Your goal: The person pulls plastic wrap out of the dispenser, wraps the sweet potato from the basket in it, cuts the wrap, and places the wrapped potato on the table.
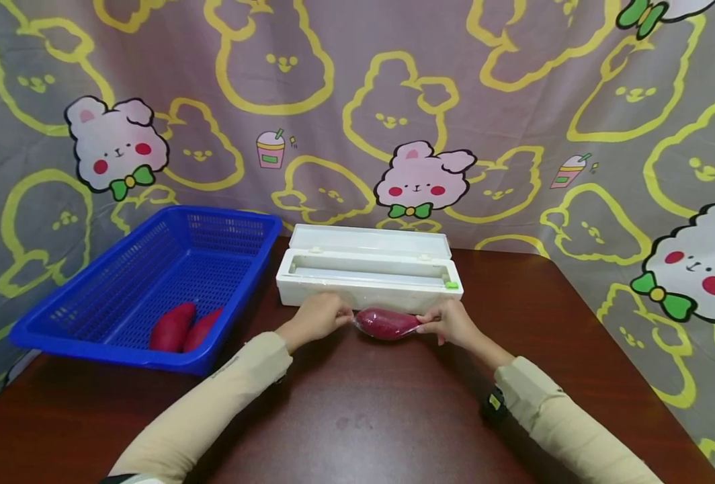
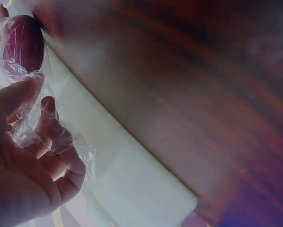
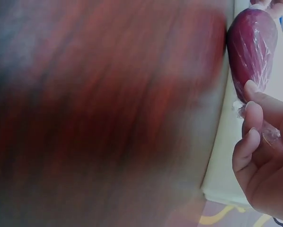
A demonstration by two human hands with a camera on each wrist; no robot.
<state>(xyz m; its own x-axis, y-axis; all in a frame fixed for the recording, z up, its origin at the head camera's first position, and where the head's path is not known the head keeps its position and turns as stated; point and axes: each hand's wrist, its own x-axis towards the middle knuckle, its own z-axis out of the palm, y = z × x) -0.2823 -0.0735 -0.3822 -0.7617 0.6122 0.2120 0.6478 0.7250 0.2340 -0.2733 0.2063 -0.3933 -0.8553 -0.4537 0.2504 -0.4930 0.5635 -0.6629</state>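
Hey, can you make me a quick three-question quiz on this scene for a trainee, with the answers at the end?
1. How many sweet potatoes lie in the basket?
2. True or false: the white box's lid is closed.
3. Fill in: the sweet potato between the left hand and right hand is wrapped in clear ___.

Key:
1. Two.
2. False; the white box has its lid open.
3. Film.

Red-purple tuber [image 1: 386, 325], plump, tapered, long axis crosswise; wrapped in clear, creased film [image 2: 24, 136], gathered at both ends; held between left hand [image 1: 320, 316] and right hand [image 1: 452, 323].
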